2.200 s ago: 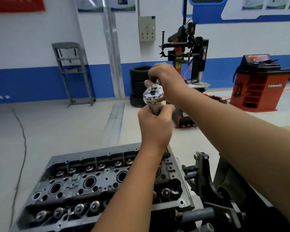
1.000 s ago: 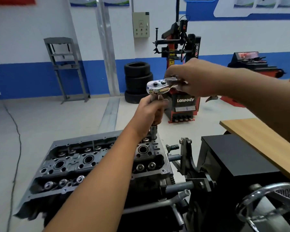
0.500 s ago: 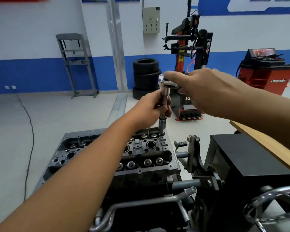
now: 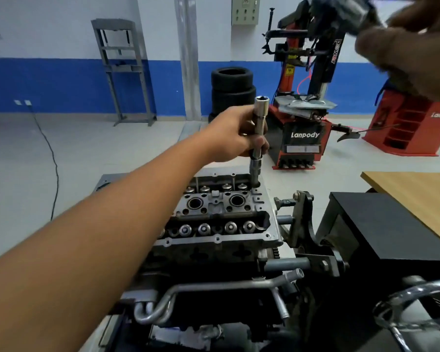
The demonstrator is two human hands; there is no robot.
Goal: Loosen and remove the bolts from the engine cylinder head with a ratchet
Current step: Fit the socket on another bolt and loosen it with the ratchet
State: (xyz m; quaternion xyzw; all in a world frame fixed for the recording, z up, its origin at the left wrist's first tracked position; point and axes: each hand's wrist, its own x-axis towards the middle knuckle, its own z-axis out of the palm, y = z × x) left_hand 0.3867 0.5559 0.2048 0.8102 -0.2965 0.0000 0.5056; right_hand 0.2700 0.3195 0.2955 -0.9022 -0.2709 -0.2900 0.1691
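Observation:
The grey cylinder head (image 4: 221, 214) sits on an engine stand in the middle of the view. My left hand (image 4: 234, 134) grips a chrome socket extension (image 4: 259, 133) that stands upright, its lower end in a bolt hole at the head's far right corner. Its open square top is bare. My right hand (image 4: 412, 52) is raised close to the camera at the top right, blurred, and holds the ratchet (image 4: 346, 10) by its handle, well apart from the extension.
The stand's bracket (image 4: 302, 224) and a black box (image 4: 391, 224) lie right of the head. A wooden tabletop (image 4: 417, 189) is further right. A chrome pipe (image 4: 214, 290) runs along the front. A red tyre changer (image 4: 302, 133) and stacked tyres (image 4: 231, 87) stand behind.
My right hand has lifted the ratchet off the top of the extension and swung it up to the right, near the camera. My left hand still holds the extension upright in the head.

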